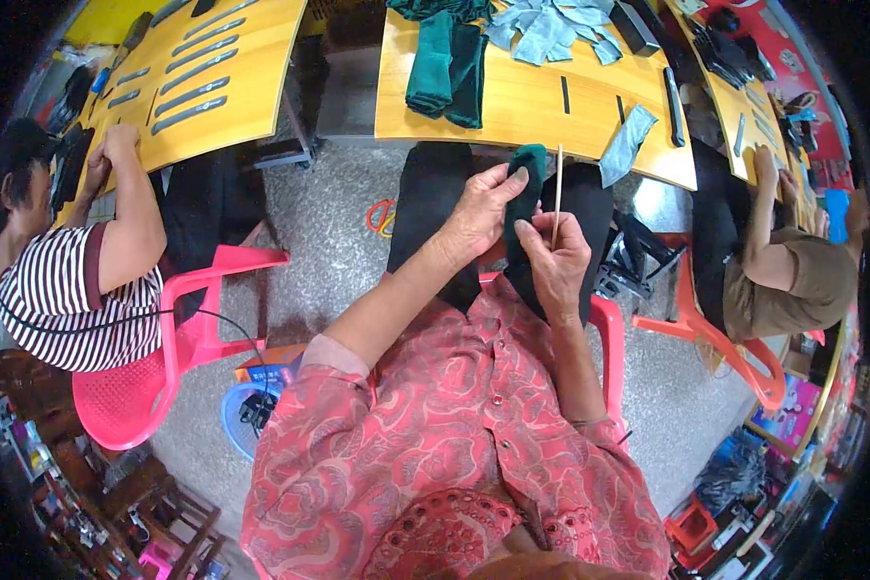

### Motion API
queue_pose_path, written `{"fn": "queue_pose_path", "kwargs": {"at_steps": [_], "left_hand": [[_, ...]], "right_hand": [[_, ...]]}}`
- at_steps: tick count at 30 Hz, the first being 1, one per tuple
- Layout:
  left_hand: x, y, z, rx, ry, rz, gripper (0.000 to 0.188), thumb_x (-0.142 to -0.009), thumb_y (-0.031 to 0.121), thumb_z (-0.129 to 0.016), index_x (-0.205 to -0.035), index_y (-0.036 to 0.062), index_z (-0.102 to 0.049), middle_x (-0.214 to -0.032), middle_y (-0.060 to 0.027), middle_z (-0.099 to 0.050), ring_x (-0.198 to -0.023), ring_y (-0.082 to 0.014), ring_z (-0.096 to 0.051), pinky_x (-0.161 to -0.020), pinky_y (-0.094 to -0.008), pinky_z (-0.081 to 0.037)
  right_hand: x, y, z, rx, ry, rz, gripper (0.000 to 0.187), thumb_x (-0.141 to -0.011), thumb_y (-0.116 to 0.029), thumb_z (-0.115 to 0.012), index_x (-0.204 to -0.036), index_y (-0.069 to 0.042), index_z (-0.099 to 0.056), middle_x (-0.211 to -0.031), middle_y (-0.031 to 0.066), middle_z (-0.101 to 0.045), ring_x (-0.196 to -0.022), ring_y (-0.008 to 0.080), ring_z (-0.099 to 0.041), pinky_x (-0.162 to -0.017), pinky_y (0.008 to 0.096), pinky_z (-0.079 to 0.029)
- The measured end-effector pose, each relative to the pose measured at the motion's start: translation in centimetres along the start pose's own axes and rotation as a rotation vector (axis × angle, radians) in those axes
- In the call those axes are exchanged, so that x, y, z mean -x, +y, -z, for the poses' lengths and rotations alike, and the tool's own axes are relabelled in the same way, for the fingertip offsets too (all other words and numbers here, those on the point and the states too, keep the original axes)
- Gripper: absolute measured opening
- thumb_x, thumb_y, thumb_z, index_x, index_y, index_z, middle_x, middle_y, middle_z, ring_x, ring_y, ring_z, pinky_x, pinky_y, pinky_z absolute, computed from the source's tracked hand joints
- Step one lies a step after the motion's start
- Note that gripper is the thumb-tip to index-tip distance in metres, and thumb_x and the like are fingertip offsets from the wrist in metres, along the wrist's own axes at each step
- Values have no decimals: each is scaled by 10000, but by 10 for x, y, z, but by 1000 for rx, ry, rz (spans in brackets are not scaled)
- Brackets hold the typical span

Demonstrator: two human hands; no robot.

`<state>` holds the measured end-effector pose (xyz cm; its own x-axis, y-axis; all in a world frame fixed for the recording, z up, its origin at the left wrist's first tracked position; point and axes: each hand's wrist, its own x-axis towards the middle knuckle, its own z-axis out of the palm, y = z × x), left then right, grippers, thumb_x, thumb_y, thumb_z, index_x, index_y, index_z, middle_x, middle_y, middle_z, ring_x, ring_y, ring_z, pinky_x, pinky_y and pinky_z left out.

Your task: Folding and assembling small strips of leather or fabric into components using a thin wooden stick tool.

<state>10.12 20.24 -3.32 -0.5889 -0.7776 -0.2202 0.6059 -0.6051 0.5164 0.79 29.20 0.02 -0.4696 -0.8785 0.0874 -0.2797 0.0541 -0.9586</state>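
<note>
1. Yellow table (522,106) stands just beyond the fingers, its folded green cloth (428,72) ahead and to their left.
2. Left hand (472,217): thumb and fingers pinch a dark green fabric piece (524,203) near its far end.
3. Right hand (559,259): fingers close round a thin pale stick (558,184); whether they also grip the fabric, I cannot tell.
4. Between both hands' fingers, the fabric's long axis points away from the body, roughly parallel to the stick just right of it; the left hand is nearer its far end.
</note>
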Motion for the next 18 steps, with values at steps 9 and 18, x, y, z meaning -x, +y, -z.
{"fn": "queue_pose_path", "kwargs": {"at_steps": [9, 18], "left_hand": [[1, 14, 10, 230, -8, 52, 271, -959, 282, -523, -1043, 25, -539, -759, -34, -526, -517, -77, -392, -434, -211, -321], [-6, 19, 16, 420, -185, 35, 332, -970, 362, -455, -974, 42, -540, -629, -2, -419, -525, -115, -359, -453, -242, -307]], "right_hand": [[12, -18, -3, -206, -185, -222, 231, -972, -219, -510, -1049, -9, -569, -737, 8, -610, -531, -4, -409, -487, 145, -319], [16, -9, 12, 178, -297, 64, 259, -927, -68, -508, -1171, -33, -589, -771, 72, -620, -658, 131, -583, -595, 283, -467]]}}
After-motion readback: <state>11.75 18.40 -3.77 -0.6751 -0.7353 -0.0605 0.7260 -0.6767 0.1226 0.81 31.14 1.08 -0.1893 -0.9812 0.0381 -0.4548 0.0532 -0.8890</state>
